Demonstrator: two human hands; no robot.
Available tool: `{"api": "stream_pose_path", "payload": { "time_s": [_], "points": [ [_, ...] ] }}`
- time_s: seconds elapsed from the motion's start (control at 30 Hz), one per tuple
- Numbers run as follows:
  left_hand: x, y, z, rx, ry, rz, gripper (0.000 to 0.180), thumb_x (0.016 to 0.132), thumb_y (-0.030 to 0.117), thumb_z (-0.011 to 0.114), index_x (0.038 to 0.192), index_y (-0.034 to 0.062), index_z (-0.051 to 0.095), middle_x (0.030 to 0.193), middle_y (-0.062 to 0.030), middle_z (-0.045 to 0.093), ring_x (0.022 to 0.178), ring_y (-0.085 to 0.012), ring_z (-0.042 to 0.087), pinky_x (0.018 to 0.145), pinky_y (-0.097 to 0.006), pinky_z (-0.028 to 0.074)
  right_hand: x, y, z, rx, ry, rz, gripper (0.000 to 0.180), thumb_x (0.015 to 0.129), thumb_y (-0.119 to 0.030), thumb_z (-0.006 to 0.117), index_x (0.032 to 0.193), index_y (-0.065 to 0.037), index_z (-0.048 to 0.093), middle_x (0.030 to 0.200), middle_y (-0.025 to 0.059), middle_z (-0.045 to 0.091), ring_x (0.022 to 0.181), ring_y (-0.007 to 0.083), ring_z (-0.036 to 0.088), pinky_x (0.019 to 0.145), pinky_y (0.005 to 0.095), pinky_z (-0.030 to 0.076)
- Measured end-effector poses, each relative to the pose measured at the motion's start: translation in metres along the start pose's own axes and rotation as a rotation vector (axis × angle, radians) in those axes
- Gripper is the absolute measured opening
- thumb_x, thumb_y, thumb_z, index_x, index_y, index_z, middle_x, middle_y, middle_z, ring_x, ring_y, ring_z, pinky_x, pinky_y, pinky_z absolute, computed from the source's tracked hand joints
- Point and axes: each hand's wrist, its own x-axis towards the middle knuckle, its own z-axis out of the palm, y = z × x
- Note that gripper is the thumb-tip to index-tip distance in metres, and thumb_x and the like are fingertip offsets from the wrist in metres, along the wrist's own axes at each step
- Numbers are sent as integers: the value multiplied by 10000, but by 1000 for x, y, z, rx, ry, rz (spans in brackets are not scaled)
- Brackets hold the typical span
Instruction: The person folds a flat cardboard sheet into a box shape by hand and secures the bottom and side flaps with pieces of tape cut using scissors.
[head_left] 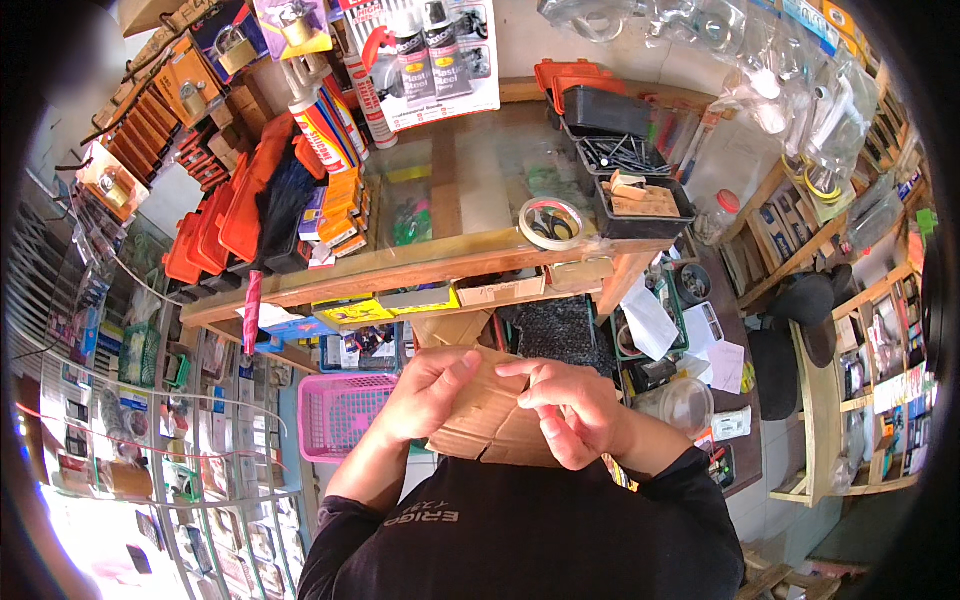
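A piece of brown cardboard [487,417], creased and folded like a flattened box, is held in front of my chest. My left hand [437,390] grips its left side, with the thumb lying on top and the other fingers hidden beneath. Over the right part of the cardboard is my right hand [575,405], its fingers partly bent and apart. The index fingertip reaches over the cardboard's upper edge, and I see nothing held between these fingers. Whether the other fingertips touch the cardboard I cannot tell.
Ahead stands a wood-framed glass counter [440,250] with a tape roll [551,223] and black bins of screws [625,155] on top. A pink basket [345,415] stands at the left. On the right are a clear plastic tub [685,407], papers [650,315] and packed shelves [860,400].
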Motion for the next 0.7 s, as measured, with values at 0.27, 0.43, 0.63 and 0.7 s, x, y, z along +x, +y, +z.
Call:
{"api": "stream_pose_path", "payload": {
  "time_s": [0.27, 0.43, 0.63, 0.7],
  "points": [
    [1, 0, -4, 103, -33, 45, 393, 964, 286, 449, 717, -14, 503, 614, -39, 443, 612, -106, 396, 560, -294, 353, 3, 3, -2, 26, -22, 21, 234, 771, 18, 445, 995, 10, 514, 573, 13, 401, 476, 122, 378, 801, 538, 496],
    [1, 5, -5, 86, -70, 43, 399, 966, 293, 441, 715, -12, 503, 606, -39, 435, 601, -111, 384, 553, -298, 352, 7, 4, -2, 58, -30, 39, 236, 773, -11, 458, 1001, 4, 518, 548, -6, 380, 465, 112, 364, 764, 512, 499],
    [-1, 6, -4, 87, -72, 58, 401, 970, 301, 433, 734, -12, 517, 600, -39, 434, 593, -113, 379, 551, -298, 354, 10, 6, -1, 50, -43, 5, 254, 762, -22, 454, 1006, 8, 515, 552, 8, 406, 471, 128, 398, 733, 485, 504],
    [0, 6, -3, 70, -69, 84, 405, 971, 307, 432, 744, -15, 526, 601, -40, 436, 591, -114, 378, 551, -298, 356, 6, 9, -1, 82, -60, 23, 262, 757, -24, 444, 1007, 10, 514, 562, 24, 435, 486, 150, 448, 679, 446, 509]
  ]
}}
